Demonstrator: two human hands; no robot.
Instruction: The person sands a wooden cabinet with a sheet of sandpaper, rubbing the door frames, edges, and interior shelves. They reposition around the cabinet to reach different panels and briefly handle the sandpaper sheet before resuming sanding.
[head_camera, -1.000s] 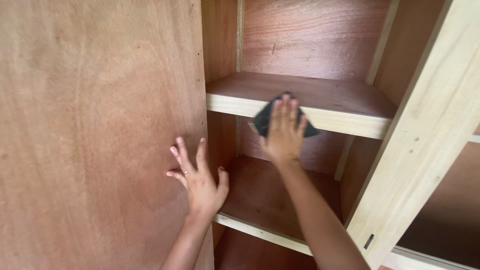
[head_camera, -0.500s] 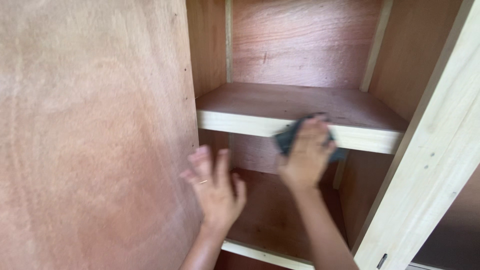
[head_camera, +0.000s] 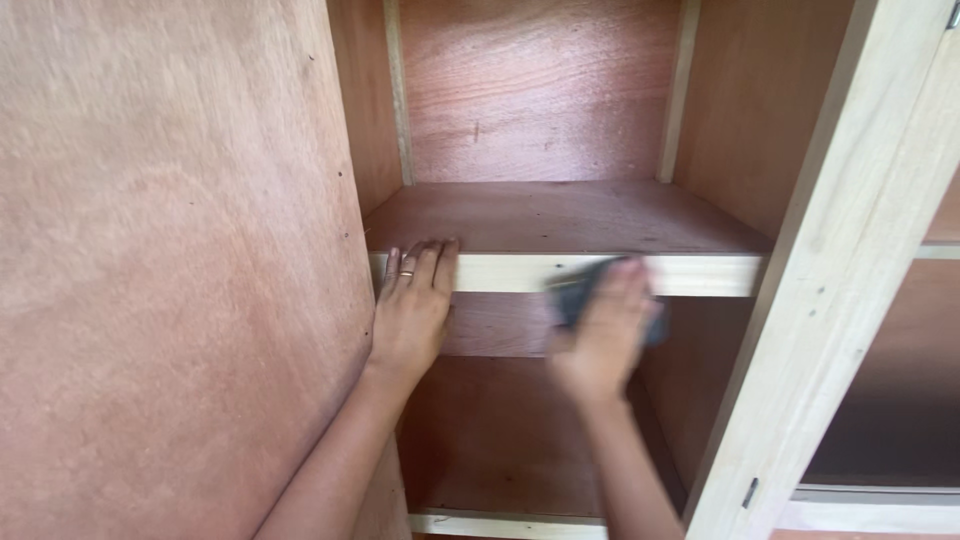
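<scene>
I face an open wooden cabinet. My left hand (head_camera: 412, 305), a ring on one finger, lies flat with its fingers up against the pale front edge of the upper shelf (head_camera: 700, 272), near the cabinet's left wall. My right hand (head_camera: 603, 335) is blurred and presses a dark cloth (head_camera: 572, 292) against the same shelf edge, a little right of the middle. Only a bit of the cloth shows past the fingers.
A large plywood panel (head_camera: 170, 270) fills the left side. A pale wooden door frame (head_camera: 830, 300) slants down the right, with a small metal fitting low on it. A lower shelf (head_camera: 500, 450) sits below my arms. Another compartment opens at far right.
My left hand moved off the plywood panel onto the shelf's front edge. My right hand with the cloth slid along the edge and slightly down. The view moved closer and rightward.
</scene>
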